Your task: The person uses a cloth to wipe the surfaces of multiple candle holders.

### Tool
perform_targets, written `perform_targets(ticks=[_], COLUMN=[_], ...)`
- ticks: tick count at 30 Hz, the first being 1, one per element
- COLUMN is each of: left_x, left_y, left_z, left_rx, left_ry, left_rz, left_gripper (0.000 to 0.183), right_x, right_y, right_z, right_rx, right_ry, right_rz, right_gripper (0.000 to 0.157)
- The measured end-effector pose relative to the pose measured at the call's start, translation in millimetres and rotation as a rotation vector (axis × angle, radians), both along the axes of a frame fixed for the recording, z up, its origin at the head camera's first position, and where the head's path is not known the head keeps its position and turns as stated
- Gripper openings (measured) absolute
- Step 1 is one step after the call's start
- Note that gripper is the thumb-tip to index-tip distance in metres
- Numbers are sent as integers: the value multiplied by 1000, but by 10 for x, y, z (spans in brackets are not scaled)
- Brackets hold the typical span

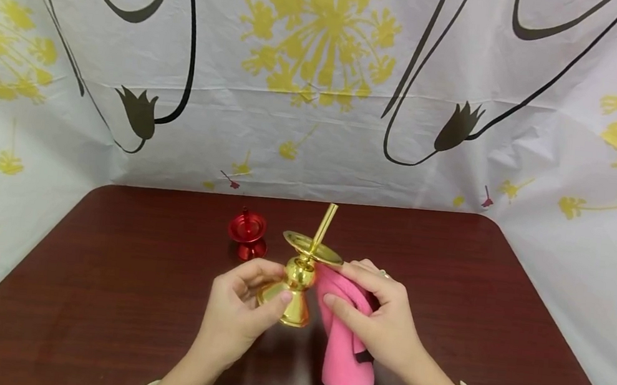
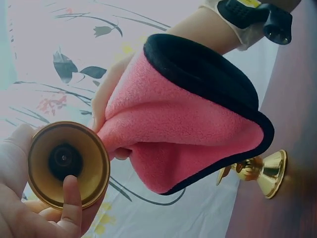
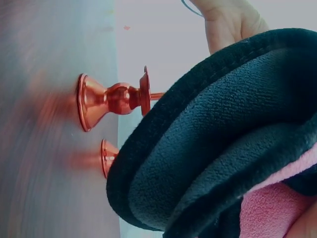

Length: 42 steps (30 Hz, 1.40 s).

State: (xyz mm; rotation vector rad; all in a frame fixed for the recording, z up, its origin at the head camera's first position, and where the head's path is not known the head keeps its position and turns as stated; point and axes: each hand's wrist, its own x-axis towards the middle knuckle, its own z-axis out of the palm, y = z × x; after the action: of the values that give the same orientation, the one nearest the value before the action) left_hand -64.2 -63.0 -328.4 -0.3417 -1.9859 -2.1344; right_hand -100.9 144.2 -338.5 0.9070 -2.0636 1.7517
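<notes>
My left hand (image 1: 242,308) grips a shiny gold candle holder (image 1: 300,274) by its rounded middle and flared base. It tilts, with its round dish and thin upright tube leaning right. The left wrist view looks into its hollow base (image 2: 91,168), where one fingertip lies over the rim. A folded pink cloth (image 1: 344,359) with dark edging and a dark underside is pinched in my right hand (image 1: 386,313). Its upper end lies right at the holder's neck, under the dish. In the right wrist view the cloth (image 3: 213,134) hides most of both hands.
A small red candle holder (image 1: 248,229) stands behind my left hand on the dark wooden table (image 1: 133,299). Another candle holder (image 2: 270,173) stands on the table in the left wrist view, looking gold there. A patterned white sheet (image 1: 313,149) hangs around the table's back and sides.
</notes>
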Motion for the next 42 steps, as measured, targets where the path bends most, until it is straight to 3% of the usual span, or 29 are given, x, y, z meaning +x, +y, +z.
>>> perform_targets(ticks=[12,16,22,33,38,42], left_x=[8,-5,-14,-18,-24,-30], left_y=[19,14,23,-32,-42,-44], left_z=[-16,-30,-53,-24,-31,-43], left_rx=[10,9,-12,74,76,76], left_ry=[20,-2,-36,-45,-26,-28], left_rz=[78,102,54,43,8,-16], left_gripper=[20,20,18,22,22,23], right_x=[45,50,62,45,-49,-106], right_y=[-12,-50,-120,-106,-58,-32], right_z=[41,38,-9,-52,-65,-75], right_rx=[-10,-47,-69,-36,-18,-20], right_ry=[31,92,212,197,271,300], right_rz=[-13,44,152,264,340,351], right_gripper=[44,46,50,46,45,44])
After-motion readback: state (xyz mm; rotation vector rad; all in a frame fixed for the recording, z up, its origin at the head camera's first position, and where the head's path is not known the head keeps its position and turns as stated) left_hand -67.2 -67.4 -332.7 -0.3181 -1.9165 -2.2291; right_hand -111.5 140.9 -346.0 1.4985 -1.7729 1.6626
